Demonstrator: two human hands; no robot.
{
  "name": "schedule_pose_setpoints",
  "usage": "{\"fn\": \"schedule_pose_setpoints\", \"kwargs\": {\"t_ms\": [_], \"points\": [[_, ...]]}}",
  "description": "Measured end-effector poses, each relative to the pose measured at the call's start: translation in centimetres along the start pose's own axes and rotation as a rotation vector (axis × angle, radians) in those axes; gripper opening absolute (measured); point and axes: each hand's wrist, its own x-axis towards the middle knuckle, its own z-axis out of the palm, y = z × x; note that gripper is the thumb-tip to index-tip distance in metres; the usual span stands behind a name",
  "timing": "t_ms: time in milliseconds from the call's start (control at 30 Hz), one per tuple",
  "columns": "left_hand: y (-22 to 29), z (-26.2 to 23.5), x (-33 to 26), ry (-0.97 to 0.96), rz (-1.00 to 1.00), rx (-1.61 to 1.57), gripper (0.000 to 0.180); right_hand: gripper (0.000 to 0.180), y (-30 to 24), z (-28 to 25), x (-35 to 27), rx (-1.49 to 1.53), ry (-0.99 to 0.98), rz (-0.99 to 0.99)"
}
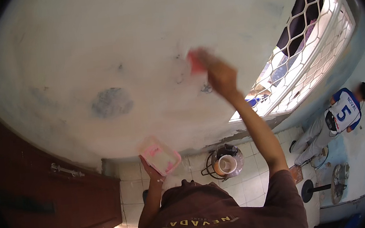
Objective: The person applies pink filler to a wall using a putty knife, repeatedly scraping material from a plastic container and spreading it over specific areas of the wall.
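Up against the pale, patchy wall (131, 35), my right hand (224, 78) is closed around a flat red tool that looks like a putty scraper (196, 62). Motion smears the tool and the fingers, so its exact shape is unclear. Lower down, close to the foot of the wall, my left hand (151, 172) grips a rectangular plastic container (177, 162) with a pink rim. Whitish paste and pink smears show inside it. A bluish-grey patch (112, 102) and several small dark marks lie on the wall left of the scraper.
A white-meshed window grille (299, 50) stands at the right. Below, a small bucket (227, 164) rests on a round stool. A brown door (35, 181) is at the left. Another person (345, 111) stands at the far right, near a round thing on a stand (339, 182).
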Motion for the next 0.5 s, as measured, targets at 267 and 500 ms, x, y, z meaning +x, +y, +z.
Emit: {"fn": "schedule_pose_setpoints", "kwargs": {"t_ms": [267,500], "points": [[4.3,-1.0,0.2,-0.050,-0.132,-0.053,0.077,0.069,-4.7,5.8,4.9,-0.283,-0.007,0.094],[13.9,-3.8,-0.6,-0.073,-0.103,0.008,0.076,0.054,-21.4,13.3,-13.4,0.195,-0.511,0.480]]}}
